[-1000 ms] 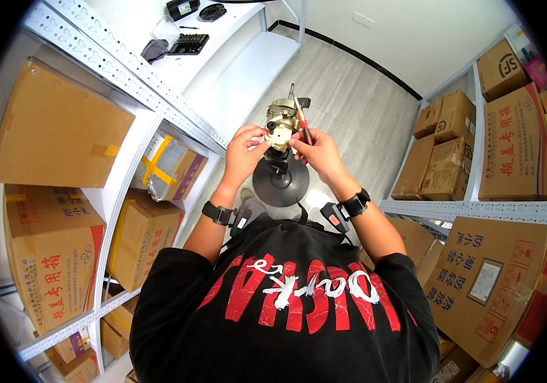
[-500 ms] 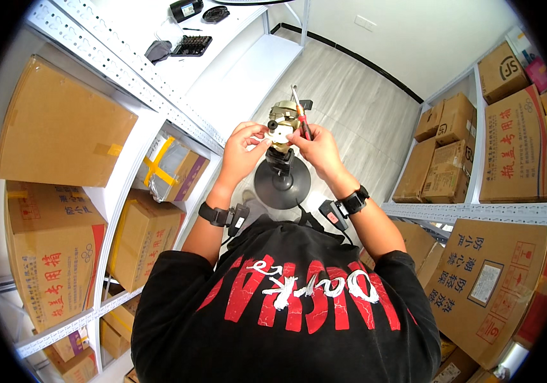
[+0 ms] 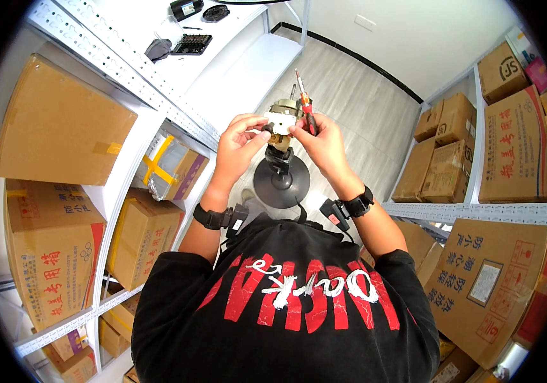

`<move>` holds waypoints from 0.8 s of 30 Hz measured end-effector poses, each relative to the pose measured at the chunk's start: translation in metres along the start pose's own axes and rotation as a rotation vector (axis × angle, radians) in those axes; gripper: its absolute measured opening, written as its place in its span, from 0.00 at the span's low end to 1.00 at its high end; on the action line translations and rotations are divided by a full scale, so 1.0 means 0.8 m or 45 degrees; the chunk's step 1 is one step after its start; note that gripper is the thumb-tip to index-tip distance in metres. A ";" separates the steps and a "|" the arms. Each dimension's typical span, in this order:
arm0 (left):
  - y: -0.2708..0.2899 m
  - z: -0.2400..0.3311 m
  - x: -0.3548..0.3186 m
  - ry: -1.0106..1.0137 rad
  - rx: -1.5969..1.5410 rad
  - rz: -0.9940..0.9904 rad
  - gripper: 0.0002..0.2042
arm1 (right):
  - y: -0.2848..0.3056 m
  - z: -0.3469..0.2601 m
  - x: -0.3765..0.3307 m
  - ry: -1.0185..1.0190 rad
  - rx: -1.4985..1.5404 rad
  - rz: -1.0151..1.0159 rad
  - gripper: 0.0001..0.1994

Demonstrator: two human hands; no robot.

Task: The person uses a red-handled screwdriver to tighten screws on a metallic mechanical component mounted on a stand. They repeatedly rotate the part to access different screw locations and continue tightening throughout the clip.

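Observation:
A pale, flat plate (image 3: 282, 123) with small holes lies between my hands, in front of an olive-gold fan motor (image 3: 285, 105). My left hand (image 3: 241, 143) pinches the plate's left side, close to a small black round knob (image 3: 268, 128). My right hand (image 3: 321, 143) keeps a red-and-black screwdriver (image 3: 310, 116) tucked in it, shaft pointing away from me, while its thumb and finger touch the plate's right edge. Below the motor, a black stand (image 3: 279, 161) rises from a round dark base (image 3: 281, 191) on the floor. The plate hides part of the motor.
White shelving with cardboard boxes stands on my left (image 3: 63, 121) and right (image 3: 516, 147). On the white table (image 3: 222, 48) at the far left sit a bit set (image 3: 192, 45), a black cylinder (image 3: 186, 9) and a dark cloth-like item (image 3: 158, 50). Grey tiled floor (image 3: 356, 96) lies beyond the motor.
The plate has shifted slightly up and turned, facing me more fully. The black knob now sits lower at its left. The screwdriver has swung, its shaft rising farther above the motor.

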State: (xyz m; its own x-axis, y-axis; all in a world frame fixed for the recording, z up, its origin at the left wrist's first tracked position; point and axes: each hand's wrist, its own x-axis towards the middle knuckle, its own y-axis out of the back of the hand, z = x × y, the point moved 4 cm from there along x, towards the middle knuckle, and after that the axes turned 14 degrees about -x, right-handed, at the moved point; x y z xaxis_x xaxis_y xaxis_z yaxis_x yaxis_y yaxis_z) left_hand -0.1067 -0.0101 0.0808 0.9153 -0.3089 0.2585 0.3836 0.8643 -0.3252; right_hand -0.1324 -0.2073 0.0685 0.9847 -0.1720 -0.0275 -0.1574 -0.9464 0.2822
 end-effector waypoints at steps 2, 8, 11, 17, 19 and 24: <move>0.002 0.002 -0.005 -0.036 -0.015 -0.050 0.15 | 0.004 -0.009 -0.006 0.018 -0.037 0.037 0.09; 0.000 0.003 -0.021 -0.169 0.024 -0.176 0.18 | 0.017 -0.026 -0.017 0.187 -0.070 0.140 0.11; -0.006 0.004 -0.023 -0.234 0.007 -0.189 0.18 | 0.025 -0.040 -0.026 0.333 -0.281 0.182 0.10; -0.005 -0.014 -0.022 -0.039 -0.278 -0.142 0.16 | 0.021 -0.063 -0.034 0.967 -0.584 0.367 0.12; 0.001 -0.022 -0.022 0.169 -0.382 -0.134 0.14 | 0.018 -0.059 -0.031 1.026 -0.672 0.378 0.13; 0.011 -0.019 -0.026 0.385 -0.517 -0.071 0.14 | 0.010 -0.064 -0.026 1.186 -0.758 0.365 0.16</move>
State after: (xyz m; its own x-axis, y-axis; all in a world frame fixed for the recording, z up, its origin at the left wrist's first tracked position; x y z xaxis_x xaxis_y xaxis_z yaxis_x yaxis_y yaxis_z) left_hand -0.1202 -0.0020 0.0584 0.8638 -0.5029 0.0304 0.3948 0.6381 -0.6611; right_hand -0.1503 -0.1970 0.1206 0.6298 0.1443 0.7632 -0.5694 -0.5826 0.5800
